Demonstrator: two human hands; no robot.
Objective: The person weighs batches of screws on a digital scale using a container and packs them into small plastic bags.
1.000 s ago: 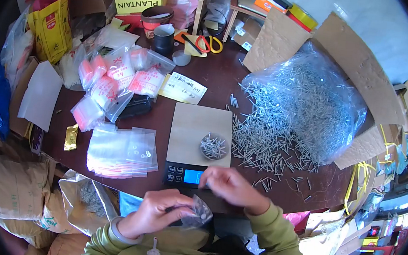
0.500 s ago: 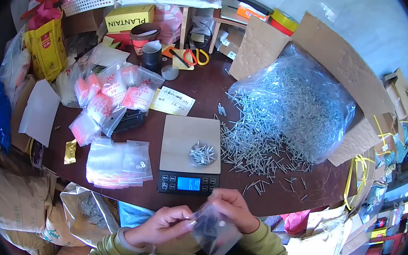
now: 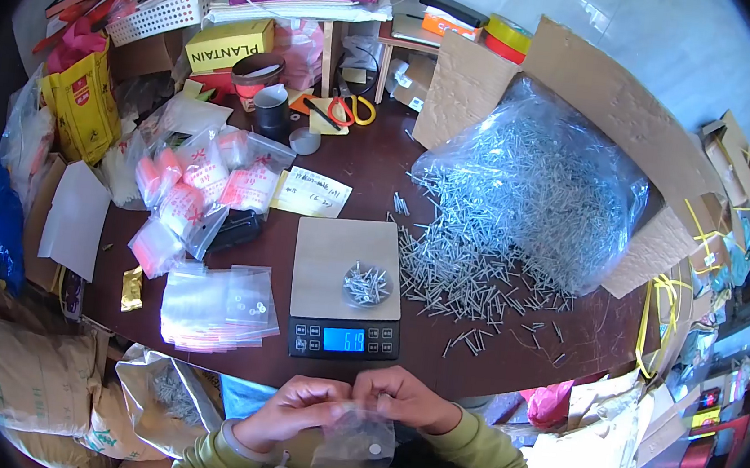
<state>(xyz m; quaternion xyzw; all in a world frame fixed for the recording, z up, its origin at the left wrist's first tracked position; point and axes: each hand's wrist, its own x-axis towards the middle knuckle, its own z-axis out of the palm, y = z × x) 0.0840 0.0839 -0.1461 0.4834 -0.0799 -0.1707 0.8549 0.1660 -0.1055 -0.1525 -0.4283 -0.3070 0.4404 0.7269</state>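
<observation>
A small clear plastic bag (image 3: 346, 444) hangs between my hands at the table's front edge, with a small white round piece showing in it. My left hand (image 3: 302, 410) pinches the bag's top at the left, and my right hand (image 3: 404, 398) grips its top at the right. Beyond them sits a digital scale (image 3: 318, 265), its blue display lit. On its plate stands a small round dish (image 3: 367, 301) filled with screws. To the left lies a fanned stack of clear zip bags (image 3: 206, 303), with several small white rings on top.
A large plastic bag of screws (image 3: 569, 189) spills a loose pile (image 3: 461, 278) at the right, backed by cardboard (image 3: 622, 104). Filled bags (image 3: 184, 198), a paper note (image 3: 307, 193), scissors (image 3: 351, 110) and a dark cup (image 3: 271, 111) stand or lie behind. Sacks (image 3: 28, 363) sit below left.
My right hand has come lower and closer to my left. The small bag has moved left and hangs straighter. The whole view has shifted slightly.
</observation>
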